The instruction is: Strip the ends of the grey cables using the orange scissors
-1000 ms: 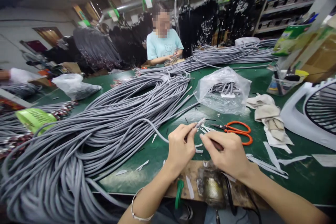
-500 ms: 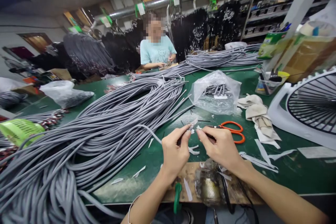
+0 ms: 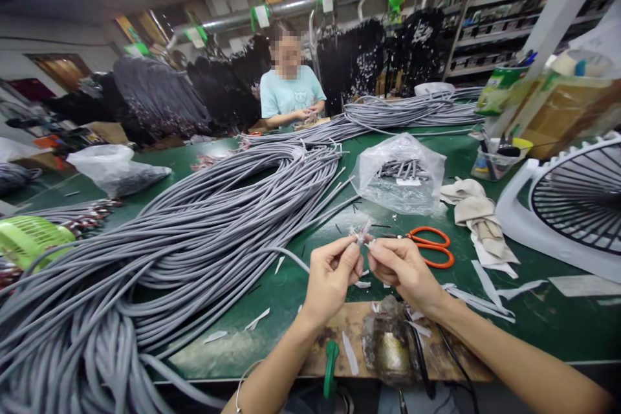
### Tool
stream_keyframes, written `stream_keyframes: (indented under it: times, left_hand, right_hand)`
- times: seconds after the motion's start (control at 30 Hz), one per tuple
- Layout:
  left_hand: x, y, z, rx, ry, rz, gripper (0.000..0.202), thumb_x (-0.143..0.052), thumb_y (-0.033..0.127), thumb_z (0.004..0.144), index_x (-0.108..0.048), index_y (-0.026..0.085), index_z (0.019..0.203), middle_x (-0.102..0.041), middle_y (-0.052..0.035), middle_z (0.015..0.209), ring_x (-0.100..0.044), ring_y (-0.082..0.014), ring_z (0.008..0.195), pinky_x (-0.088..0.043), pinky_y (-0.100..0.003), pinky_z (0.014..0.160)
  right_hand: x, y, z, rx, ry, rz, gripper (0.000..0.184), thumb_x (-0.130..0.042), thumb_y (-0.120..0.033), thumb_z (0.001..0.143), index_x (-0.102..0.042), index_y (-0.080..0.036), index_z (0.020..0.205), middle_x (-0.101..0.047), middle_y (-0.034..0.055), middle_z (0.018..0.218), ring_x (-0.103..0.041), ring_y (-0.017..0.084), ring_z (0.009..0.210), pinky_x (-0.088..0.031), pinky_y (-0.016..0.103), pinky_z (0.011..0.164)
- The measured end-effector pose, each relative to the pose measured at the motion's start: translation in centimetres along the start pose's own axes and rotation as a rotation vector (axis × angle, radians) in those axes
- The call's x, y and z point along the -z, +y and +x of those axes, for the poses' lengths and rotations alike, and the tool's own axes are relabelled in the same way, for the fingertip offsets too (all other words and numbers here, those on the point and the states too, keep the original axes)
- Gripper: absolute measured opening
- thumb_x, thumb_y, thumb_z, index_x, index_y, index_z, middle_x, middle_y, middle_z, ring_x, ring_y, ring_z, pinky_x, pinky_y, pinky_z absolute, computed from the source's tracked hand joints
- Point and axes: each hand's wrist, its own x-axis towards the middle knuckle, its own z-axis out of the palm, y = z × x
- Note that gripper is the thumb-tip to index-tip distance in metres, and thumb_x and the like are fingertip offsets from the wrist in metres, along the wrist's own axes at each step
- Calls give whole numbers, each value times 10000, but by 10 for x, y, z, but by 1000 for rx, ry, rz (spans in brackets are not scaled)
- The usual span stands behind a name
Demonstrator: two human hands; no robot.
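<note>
My left hand (image 3: 332, 278) is closed around the end of a grey cable (image 3: 286, 252), which runs off to the left into the big bundle. Its pale, frayed tip (image 3: 361, 233) sticks up between my two hands. My right hand (image 3: 405, 272) is closed in a pinch at that tip, thumb against forefinger; whatever it grips is too small to make out. Just right of my right hand lie scissors (image 3: 439, 247) with orange handles. Strips of white wrapping (image 3: 485, 297) are scattered on the green table (image 3: 233, 330) around my hands.
A large bundle of grey cables (image 3: 194, 226) covers the left side. Beyond my hands sits a clear plastic bag (image 3: 400, 174) of short pieces. A white fan (image 3: 577, 200) and cloth gloves (image 3: 473, 207) lie right. A wooden board with a metal device (image 3: 392, 349) is nearest me. A person (image 3: 291, 90) works opposite.
My hands have come closer together, meeting at the cable's tip. My left hand moved slightly right, and the fingers of my right hand curled in more.
</note>
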Motion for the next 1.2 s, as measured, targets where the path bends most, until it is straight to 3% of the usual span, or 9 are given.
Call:
stream_keyframes:
  times: [0.13,0.3,0.43,0.67,0.77,0.87,0.93,1.1,1.2]
  left_hand:
    - [3,-2,0,76,-59,-198,306,-537,360,821,-643,99,942,-410,36,531,-207,-4,384,-125,-154,357]
    - [6,-1,-1,100,-10,-233,289,-550,337,819,-657,105,953,-385,45,513,-198,4,376,-113,-148,358]
    - [5,-1,-2,68,-5,-144,290,-548,322,821,-665,87,946,-374,42,514,-211,-10,402,-129,-155,365]
    - [4,2,-4,54,39,-30,308,-551,350,808,-678,83,896,-346,49,483,-228,-34,420,-180,-167,378]
    - [2,1,-5,28,31,33,311,-552,364,801,-684,90,864,-347,46,481,-246,-43,424,-217,-175,391]
    - [-2,-1,-5,-12,57,123,291,-565,354,789,-688,102,866,-404,26,505,-307,-65,460,-264,-186,417]
    - [-3,-3,-4,-24,86,170,281,-569,348,784,-687,105,859,-459,8,539,-346,-79,484,-291,-193,432]
    - [1,-7,8,-4,247,189,303,-539,364,802,-665,100,723,-384,39,499,-271,-50,432,-246,-185,411]
    - [2,-6,10,12,219,126,300,-542,377,799,-656,101,771,-389,45,512,-263,-41,422,-231,-181,404]
  right_hand:
    - [0,-2,0,8,-21,-35,358,-504,-408,808,-496,-154,556,-222,-93,392,-162,39,342,-132,204,353]
    - [1,-13,-5,198,156,-573,349,-469,-338,842,-542,-138,567,-346,-41,456,-282,64,422,-210,220,409]
    - [1,-16,-7,303,186,-814,336,-474,-283,842,-546,-136,549,-440,-16,478,-326,70,435,-243,231,441]
    - [2,-15,-8,469,169,-940,249,-488,-224,834,-594,-131,628,-478,-7,494,-339,76,426,-266,232,451]
    - [3,-17,-7,453,145,-971,273,-476,-234,841,-583,-140,608,-450,-12,476,-325,81,423,-261,235,443]
    - [3,-18,-8,437,158,-994,289,-458,-236,851,-575,-154,599,-456,-12,469,-333,84,414,-269,235,435]
    - [2,-16,-12,519,182,-1035,267,-461,-212,843,-586,-161,613,-492,-3,484,-372,88,419,-296,238,450]
    - [-5,-8,-27,835,-101,-1081,298,-455,-289,837,-607,-226,588,-456,-20,419,-397,109,409,-312,264,457]
    - [-1,-9,-23,790,-51,-1122,232,-440,-236,850,-652,-200,764,-510,-3,497,-449,118,470,-333,262,487]
